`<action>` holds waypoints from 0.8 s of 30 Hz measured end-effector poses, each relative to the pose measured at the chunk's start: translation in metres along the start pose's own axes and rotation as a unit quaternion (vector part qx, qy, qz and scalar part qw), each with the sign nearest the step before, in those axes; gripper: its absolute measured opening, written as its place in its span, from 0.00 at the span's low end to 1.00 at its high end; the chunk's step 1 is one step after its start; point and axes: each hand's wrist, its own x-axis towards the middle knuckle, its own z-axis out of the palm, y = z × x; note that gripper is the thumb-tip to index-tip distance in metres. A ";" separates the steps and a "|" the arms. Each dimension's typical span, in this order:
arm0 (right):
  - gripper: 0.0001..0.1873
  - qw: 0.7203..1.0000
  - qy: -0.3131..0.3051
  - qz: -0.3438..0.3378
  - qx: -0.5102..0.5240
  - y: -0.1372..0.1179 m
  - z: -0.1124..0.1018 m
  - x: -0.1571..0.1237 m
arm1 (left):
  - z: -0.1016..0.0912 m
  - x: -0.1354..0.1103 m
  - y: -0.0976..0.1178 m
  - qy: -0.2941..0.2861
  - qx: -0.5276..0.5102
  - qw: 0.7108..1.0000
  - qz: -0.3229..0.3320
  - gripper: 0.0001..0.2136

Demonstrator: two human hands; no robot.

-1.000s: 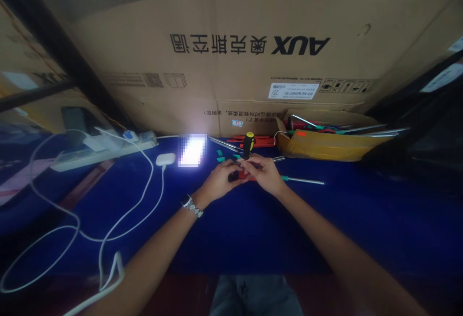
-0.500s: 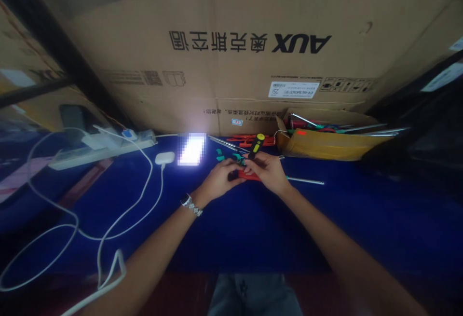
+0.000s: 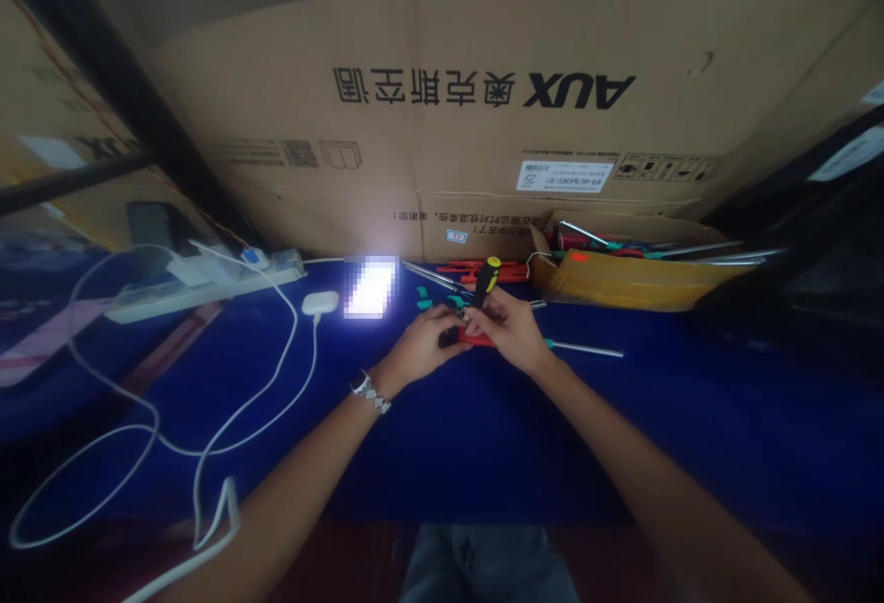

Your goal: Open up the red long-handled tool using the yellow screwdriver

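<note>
My left hand (image 3: 423,346) pins the red part (image 3: 476,339); my right hand (image 3: 506,329) grips the screwdriver (image 3: 485,280), mid-fastening; next, steady turning.

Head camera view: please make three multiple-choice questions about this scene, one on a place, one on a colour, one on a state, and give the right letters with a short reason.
1. Where does the small open cardboard box with tools stand?
A. to the right of the hands, against the big carton
B. beside the power strip on the left
C. on the person's lap

2. What colour is the cloth on the table?
A. green
B. dark blue
C. white

3. How is the black and yellow screwdriver held?
A. lying flat, untouched
B. gripped in the right hand, handle pointing up and away
C. hanging from a cable

Answers: 1 A, the box sits right of the right hand at the foot of the big carton. 2 B, the surface is deep blue. 3 B, the right hand's fingers close on it while the left hand steadies a red and black part.
</note>
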 end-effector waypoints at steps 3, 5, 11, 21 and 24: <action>0.24 1.000 -0.005 0.002 -0.007 0.001 0.000 0.000 | 0.000 0.000 0.000 0.002 0.006 1.000 -0.002 0.10; 0.21 1.000 -0.006 0.000 -0.026 0.000 0.001 0.000 | -0.001 0.000 0.001 0.004 0.005 1.000 -0.001 0.09; 0.13 1.000 -0.012 0.013 -0.017 -0.010 0.011 -0.001 | -0.002 0.002 0.005 0.006 -0.011 1.000 0.008 0.04; 0.17 0.998 -0.030 0.043 0.022 -0.014 0.010 0.001 | -0.002 0.002 0.004 0.001 -0.008 1.000 0.002 0.05; 0.22 1.000 0.015 0.023 0.013 -0.015 0.011 0.002 | -0.002 0.001 0.003 0.004 -0.011 1.000 0.007 0.10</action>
